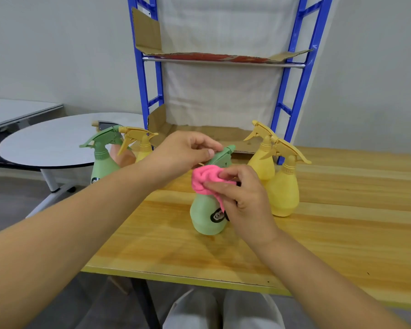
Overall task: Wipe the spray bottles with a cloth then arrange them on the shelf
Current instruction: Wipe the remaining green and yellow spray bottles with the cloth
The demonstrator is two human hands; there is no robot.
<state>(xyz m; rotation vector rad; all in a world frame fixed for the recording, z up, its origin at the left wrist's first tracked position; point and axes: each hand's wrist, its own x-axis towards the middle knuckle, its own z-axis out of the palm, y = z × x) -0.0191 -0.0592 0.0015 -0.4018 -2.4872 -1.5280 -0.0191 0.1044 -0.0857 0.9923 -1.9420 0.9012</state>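
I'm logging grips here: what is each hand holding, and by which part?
The left hand grips the nearest green spray bottle by its trigger head; the right hand pinches the bunched pink cloth against the bottle's neck.

Nothing readable tbh, just a round black-and-white sticker [217,216] on the front green spray bottle [203,217], way too smudged to make out any lettering

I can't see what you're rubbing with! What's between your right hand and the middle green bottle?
A bunched pink cloth: the right hand pinches it against the neck of the middle green bottle, seen in the head view.
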